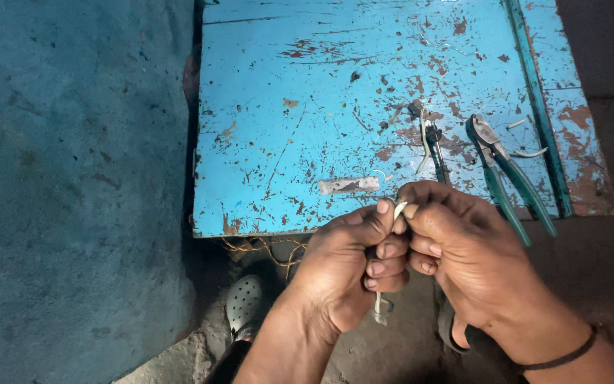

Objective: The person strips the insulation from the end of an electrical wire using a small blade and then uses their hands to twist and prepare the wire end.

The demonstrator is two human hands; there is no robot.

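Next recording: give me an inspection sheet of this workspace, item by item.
Surface: blue board, paint chipped, rusty patches.
Job's things: short whitish wire piece pinched between both hands; its lower end hangs below the left fist.
Clutter: green-handled pliers, a dark-handled tool, wire offcuts, a grey strip.
Grippers: left hand and right hand closed on the wire.
Cables: yellowish strands under the board's edge.
Surroundings: teal wall, grey shoe.

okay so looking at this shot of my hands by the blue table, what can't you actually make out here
- Head view: the pale wire is mostly hidden inside the left hand and right hand; only its tips show.
- The dark tool runs behind the right hand, so its lower end is covered.
- The scraps beside the green-handled pliers are too small to identify.
- The grey shoe is partly covered by the left forearm.
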